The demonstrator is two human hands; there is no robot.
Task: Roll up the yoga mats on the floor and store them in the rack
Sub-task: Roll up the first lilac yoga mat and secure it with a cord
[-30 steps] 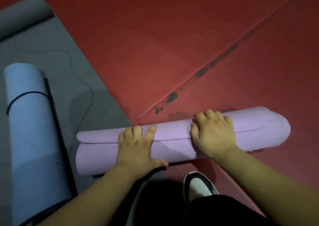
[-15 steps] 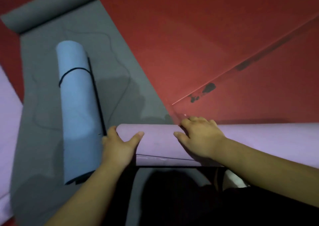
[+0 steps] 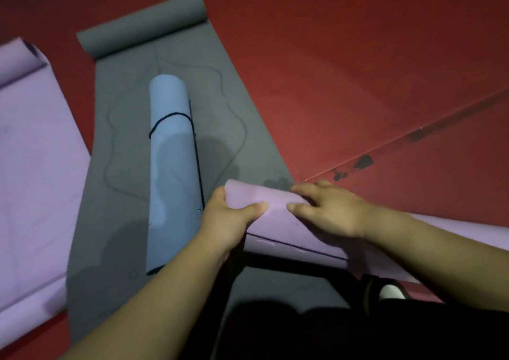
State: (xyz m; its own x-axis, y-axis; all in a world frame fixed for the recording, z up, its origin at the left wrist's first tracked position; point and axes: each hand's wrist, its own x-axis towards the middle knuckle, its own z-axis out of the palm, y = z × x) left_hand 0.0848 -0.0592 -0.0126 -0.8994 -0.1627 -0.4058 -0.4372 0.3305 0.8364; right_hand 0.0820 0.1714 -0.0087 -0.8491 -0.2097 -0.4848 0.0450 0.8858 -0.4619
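Gripping roll [image 3: 276, 216]: left hand [image 3: 228, 220]; right hand [image 3: 332, 211] flat.

Rolled purple mat [image 3: 278, 216]: foam, matt, smooth, thin dark line along the roll. Blue mat [image 3: 173, 172]: foam, matt, smooth; thin black cord [image 3: 168, 118] round it. Grey mat [image 3: 220, 112]: matt foam, faint wavy lines on surface. Flat purple mat [image 3: 35, 167]: matt foam, faint creases. Floor [image 3: 358, 70]: red sheet, slight sheen, black scuffs at seam.

Lilac roll [image 3: 275, 216], right end off-frame
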